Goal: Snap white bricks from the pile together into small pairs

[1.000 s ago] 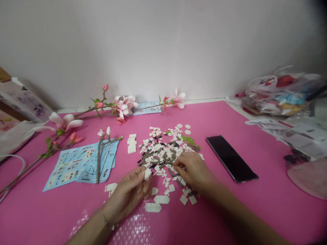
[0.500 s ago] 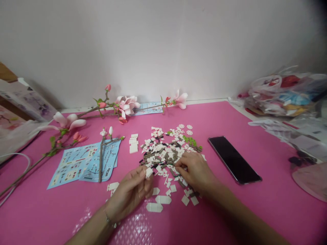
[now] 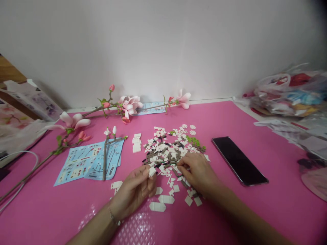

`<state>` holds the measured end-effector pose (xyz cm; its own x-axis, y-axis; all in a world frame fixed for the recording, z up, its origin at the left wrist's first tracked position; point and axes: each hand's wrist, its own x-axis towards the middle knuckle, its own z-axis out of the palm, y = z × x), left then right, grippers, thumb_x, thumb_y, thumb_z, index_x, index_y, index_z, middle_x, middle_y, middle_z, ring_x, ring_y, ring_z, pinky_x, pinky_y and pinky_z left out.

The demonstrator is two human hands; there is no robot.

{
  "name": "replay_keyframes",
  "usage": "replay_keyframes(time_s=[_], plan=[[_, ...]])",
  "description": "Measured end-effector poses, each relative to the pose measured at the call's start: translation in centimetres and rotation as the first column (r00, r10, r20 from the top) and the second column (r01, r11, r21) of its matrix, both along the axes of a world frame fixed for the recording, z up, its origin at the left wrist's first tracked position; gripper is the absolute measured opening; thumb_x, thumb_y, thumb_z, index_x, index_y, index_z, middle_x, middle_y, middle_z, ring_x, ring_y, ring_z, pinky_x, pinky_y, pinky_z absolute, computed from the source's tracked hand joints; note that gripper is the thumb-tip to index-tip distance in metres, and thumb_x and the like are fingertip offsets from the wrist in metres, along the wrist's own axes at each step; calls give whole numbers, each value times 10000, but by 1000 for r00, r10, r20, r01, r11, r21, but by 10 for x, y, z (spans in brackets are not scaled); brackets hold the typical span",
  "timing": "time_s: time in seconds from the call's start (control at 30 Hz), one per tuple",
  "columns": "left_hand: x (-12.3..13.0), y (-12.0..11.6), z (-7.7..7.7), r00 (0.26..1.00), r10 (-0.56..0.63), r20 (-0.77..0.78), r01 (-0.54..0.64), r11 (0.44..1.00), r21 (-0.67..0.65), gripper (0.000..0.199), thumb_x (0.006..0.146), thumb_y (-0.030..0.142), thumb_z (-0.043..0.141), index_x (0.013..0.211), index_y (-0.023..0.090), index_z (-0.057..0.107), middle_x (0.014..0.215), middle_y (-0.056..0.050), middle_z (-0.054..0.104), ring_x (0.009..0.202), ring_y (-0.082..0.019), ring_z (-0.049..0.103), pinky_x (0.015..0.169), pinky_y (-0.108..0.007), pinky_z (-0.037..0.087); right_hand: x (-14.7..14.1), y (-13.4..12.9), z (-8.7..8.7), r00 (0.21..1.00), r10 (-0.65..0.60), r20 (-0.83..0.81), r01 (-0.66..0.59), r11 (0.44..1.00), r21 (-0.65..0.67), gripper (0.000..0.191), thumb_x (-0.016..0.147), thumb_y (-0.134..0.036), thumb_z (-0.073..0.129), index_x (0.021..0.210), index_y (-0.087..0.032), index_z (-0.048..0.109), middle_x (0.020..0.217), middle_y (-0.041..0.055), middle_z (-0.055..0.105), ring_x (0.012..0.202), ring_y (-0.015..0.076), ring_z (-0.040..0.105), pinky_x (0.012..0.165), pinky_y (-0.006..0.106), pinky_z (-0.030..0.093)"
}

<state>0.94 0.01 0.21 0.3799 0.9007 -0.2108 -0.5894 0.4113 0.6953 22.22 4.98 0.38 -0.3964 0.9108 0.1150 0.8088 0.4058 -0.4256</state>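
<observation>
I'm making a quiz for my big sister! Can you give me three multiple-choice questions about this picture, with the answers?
1. Where is the black smartphone?
A) On the blue sheet
B) To the right of the pile of small bricks
C) Leaning on the wall

2. What colour is the mat under the bricks?
A) Pink
B) Green
C) Grey

3. What is the left hand doing?
A) Lying flat and empty
B) Holding the smartphone
C) Pinching a small white brick

Answers:
1. B, because the smartphone lies on the mat to the right of the pile.
2. A, because pink shows all around the pieces.
3. C, because the brick sits between that hand's fingers.
</observation>
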Motion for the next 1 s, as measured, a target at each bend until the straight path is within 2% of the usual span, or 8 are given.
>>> replay_keyframes(time_s=[0.3, 0.5, 0.73, 1.0], plan=[[-3, -1, -1, 1000, 7, 2, -7, 1000, 7, 219, 847, 268, 583, 667, 142, 583, 549, 29, 513, 433, -59, 330, 494, -201, 378, 1, -2, 2, 998, -7, -63, 6, 1000, -11, 170, 775, -84, 559, 632, -171, 585, 678, 1, 591, 676, 142, 499, 677, 274, 330], [-5, 2, -4, 1000, 17, 26, -18, 999, 39, 221, 862, 229, 528, 668, 142, 592, 575, 17, 503, 507, -87, 419, 534, -221, 402, 1, -2, 5, 996, 5, -92, -10, 998, -55, 168, 743, -70, 565, 615, -172, 607, 648, -1, 587, 647, 135, 497, 662, 265, 336], [-5, 4, -2, 991, 66, 114, -72, 996, 48, 207, 858, 168, 491, 682, 130, 593, 557, 23, 503, 459, -63, 375, 489, -187, 385, -1, -8, 3, 968, 217, -125, -225, 973, -56, 185, 745, -54, 580, 614, -171, 640, 627, -14, 576, 646, 120, 497, 694, 269, 333], [-3, 6, -3, 983, 79, 166, -93, 993, 78, 226, 876, 152, 443, 690, 130, 569, 565, 22, 517, 436, -53, 357, 482, -185, 384, -7, -14, 4, 867, 471, -161, -473, 880, 30, 135, 764, -87, 580, 692, -165, 664, 696, 17, 575, 731, 154, 492, 721, 304, 331]])
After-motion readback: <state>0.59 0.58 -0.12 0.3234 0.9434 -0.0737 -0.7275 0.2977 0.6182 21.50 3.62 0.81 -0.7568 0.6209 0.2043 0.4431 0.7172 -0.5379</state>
